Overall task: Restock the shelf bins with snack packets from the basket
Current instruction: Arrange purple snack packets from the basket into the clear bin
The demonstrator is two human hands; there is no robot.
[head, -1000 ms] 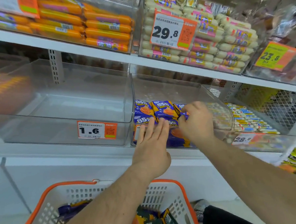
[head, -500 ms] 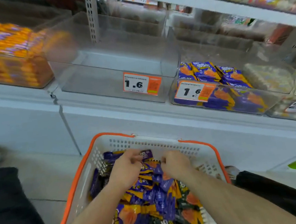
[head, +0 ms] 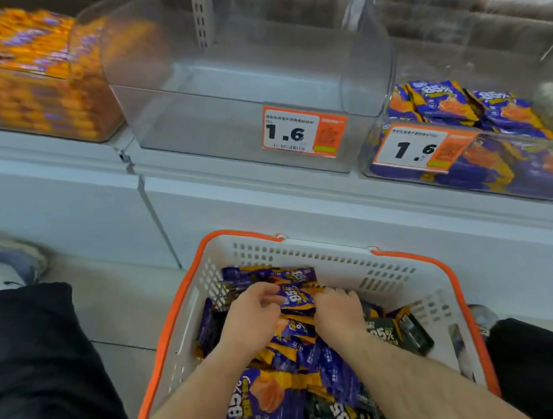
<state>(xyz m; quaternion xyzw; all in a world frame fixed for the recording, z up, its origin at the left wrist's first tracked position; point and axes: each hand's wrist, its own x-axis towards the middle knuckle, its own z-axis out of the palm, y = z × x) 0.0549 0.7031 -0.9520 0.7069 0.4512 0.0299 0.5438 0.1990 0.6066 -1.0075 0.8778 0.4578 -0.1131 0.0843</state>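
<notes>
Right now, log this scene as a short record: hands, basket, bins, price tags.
left hand: in the basket, fingers curled on purple packets
right hand: in the basket, gripping the same bunch
basket: white with orange rim, holds purple packets and some dark ones
middle bin: clear, no packets
right bin: partly filled with purple packets
left bin: orange packets, blurred
price tags: both read 1.6

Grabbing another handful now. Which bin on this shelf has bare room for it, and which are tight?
The middle clear bin, behind the left 1.6 tag, shows a bare floor wall to wall. The right bin holds purple packets in front, open behind. The left bin of orange packs is crowded to its rim.
</notes>
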